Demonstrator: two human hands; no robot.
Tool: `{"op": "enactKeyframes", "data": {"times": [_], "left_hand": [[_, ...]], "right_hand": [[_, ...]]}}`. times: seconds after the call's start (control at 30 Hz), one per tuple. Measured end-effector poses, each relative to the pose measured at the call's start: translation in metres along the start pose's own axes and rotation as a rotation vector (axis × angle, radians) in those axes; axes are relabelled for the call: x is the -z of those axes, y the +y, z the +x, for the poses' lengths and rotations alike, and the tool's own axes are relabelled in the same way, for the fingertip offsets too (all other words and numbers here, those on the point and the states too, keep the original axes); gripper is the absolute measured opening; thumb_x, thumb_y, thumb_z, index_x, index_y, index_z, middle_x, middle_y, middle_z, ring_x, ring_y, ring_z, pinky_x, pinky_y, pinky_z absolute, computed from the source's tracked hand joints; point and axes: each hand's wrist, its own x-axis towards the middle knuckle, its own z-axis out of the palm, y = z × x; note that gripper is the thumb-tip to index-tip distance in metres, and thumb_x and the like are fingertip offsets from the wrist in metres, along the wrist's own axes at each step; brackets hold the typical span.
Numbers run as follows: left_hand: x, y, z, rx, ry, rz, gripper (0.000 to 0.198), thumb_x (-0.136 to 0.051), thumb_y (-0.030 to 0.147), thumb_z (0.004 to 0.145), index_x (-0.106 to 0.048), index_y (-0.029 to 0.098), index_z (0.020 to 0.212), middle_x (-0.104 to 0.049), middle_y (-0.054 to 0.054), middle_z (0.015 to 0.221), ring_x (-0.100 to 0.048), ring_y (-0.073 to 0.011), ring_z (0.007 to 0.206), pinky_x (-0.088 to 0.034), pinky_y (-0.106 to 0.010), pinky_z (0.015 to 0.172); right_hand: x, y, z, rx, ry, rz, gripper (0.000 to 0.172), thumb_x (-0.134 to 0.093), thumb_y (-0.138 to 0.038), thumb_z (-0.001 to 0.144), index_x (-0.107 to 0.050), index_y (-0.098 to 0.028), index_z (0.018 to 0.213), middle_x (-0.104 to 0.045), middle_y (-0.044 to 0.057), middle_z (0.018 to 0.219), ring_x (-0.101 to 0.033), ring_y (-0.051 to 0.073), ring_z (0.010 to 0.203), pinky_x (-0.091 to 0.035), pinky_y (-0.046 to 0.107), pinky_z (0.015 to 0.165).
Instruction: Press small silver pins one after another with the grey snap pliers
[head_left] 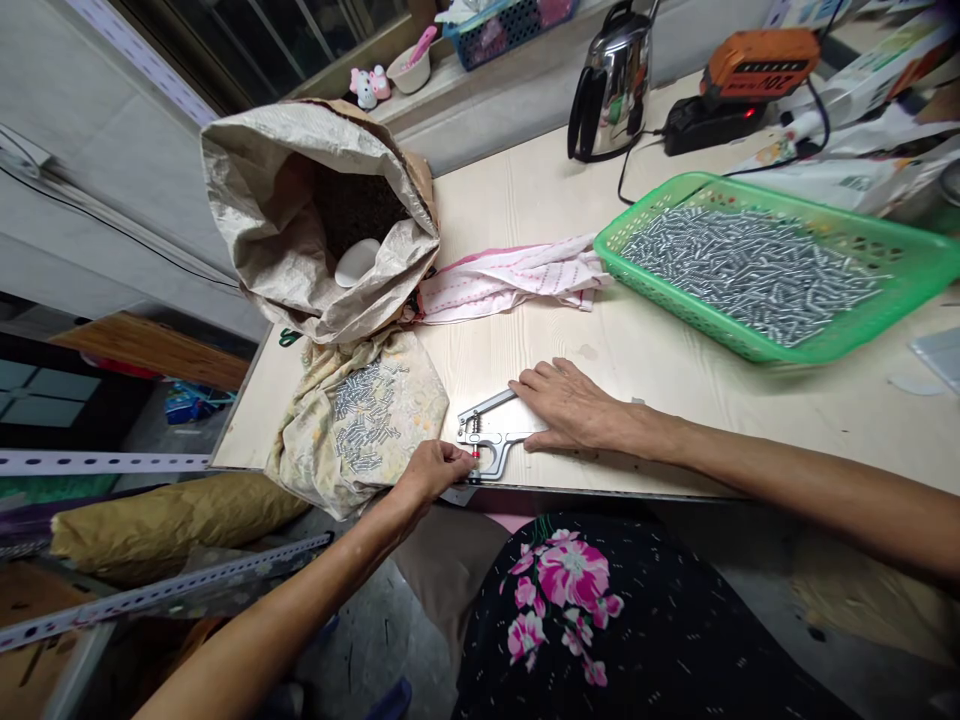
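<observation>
I see R hand (570,405) open, flat, palm down on upper handle of metal press tool (491,430), at near edge of table (675,385). L hand (435,468) closed, fingertips pinched at tool's front end by red bit; can't tell if anything betw. them. Cloth (315,470) w/ small metal pins (367,415) just left of tool. Green basket (750,350) of same pins at right. Paper sack (262,220) behind cloth.
</observation>
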Motion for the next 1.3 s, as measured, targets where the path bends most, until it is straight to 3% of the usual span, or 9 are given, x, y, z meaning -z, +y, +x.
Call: {"op": "enactKeyframes", "data": {"times": [0.1,0.23,0.4,0.5,0.63,0.77,0.93,1.1,1.3], "left_hand": [[-0.002,-0.002,-0.010,-0.120,0.108,0.209,0.032,-0.064,0.042,0.076,-0.064,0.013,0.063,-0.055,0.000,0.056,-0.052,-0.0131,0.055,-0.039,-0.024,0.055],[-0.014,0.002,-0.018,-0.534,0.430,0.521,0.022,-0.062,0.035,0.085,-0.067,0.015,0.092,-0.063,-0.010,0.096,-0.059,-0.0241,0.095,-0.049,-0.035,0.082],[-0.027,0.027,0.004,-0.927,0.261,0.711,0.060,-0.066,0.034,0.084,-0.042,0.017,0.137,-0.045,-0.016,0.142,-0.040,-0.0299,0.132,-0.038,-0.047,0.107],[-0.025,0.043,0.017,-0.924,0.152,0.785,0.064,-0.066,0.037,0.085,-0.039,0.016,0.139,-0.050,-0.016,0.136,-0.046,-0.0296,0.124,-0.042,-0.046,0.102],[-0.023,0.056,0.018,-0.862,0.122,0.865,0.046,-0.066,0.035,0.085,-0.051,0.015,0.124,-0.058,-0.012,0.114,-0.051,-0.0271,0.106,-0.046,-0.041,0.091],[-0.030,0.055,0.015,-0.847,0.118,0.853,0.019,-0.059,0.033,0.090,-0.060,0.017,0.100,-0.059,-0.008,0.098,-0.051,-0.0247,0.095,-0.045,-0.039,0.084],[-0.036,0.051,0.017,-0.840,0.140,0.809,0.016,-0.054,0.029,0.093,-0.063,0.016,0.091,-0.061,-0.008,0.091,-0.052,-0.0241,0.090,-0.044,-0.038,0.080],[-0.038,0.045,0.014,-0.837,0.199,0.820,0.016,-0.056,0.030,0.092,-0.063,0.016,0.098,-0.064,-0.009,0.096,-0.055,-0.0245,0.096,-0.047,-0.039,0.084],[-0.065,0.009,-0.004,-0.969,0.426,0.742,0.044,-0.053,0.027,0.094,-0.044,0.015,0.135,-0.045,-0.018,0.145,-0.038,-0.0319,0.137,-0.037,-0.051,0.109]], "right_hand": [[0.000,-0.005,-0.002,-0.012,0.014,0.011,0.045,-0.071,-0.049,0.078,-0.054,-0.015,0.103,-0.058,0.011,0.103,-0.049,0.027,0.093,-0.039,0.039,0.080],[-0.001,-0.010,-0.004,-0.037,0.027,0.061,0.044,-0.074,-0.043,0.078,-0.053,-0.015,0.104,-0.056,0.011,0.105,-0.049,0.026,0.094,-0.041,0.035,0.076],[-0.003,-0.008,-0.008,-0.028,0.019,0.111,0.062,-0.081,-0.043,0.069,-0.051,-0.013,0.115,-0.055,0.012,0.108,-0.049,0.027,0.096,-0.044,0.037,0.079],[-0.001,-0.007,-0.013,-0.112,0.006,0.085,0.066,-0.083,-0.047,0.064,-0.054,-0.013,0.112,-0.056,0.013,0.106,-0.050,0.028,0.095,-0.044,0.037,0.076],[0.001,-0.008,-0.019,-0.133,0.007,0.052,0.038,-0.077,-0.040,0.075,-0.058,-0.013,0.095,-0.057,0.011,0.097,-0.050,0.025,0.091,-0.041,0.035,0.074],[-0.003,-0.013,-0.020,-0.094,0.012,0.064,0.016,-0.066,-0.029,0.086,-0.059,-0.014,0.087,-0.059,0.009,0.090,-0.051,0.021,0.085,-0.038,0.032,0.072],[-0.013,-0.023,-0.020,-0.112,-0.019,0.044,0.014,-0.056,-0.023,0.093,-0.060,-0.015,0.082,-0.060,0.006,0.082,-0.052,0.018,0.077,-0.035,0.030,0.068],[-0.007,-0.018,-0.020,-0.106,-0.020,0.054,0.013,-0.058,-0.026,0.092,-0.061,-0.014,0.086,-0.061,0.007,0.087,-0.053,0.020,0.080,-0.037,0.031,0.069],[0.008,0.016,-0.021,-0.012,-0.079,0.101,0.032,-0.057,-0.044,0.092,-0.062,-0.015,0.103,-0.060,0.009,0.090,-0.054,0.021,0.081,-0.037,0.032,0.073]]}}
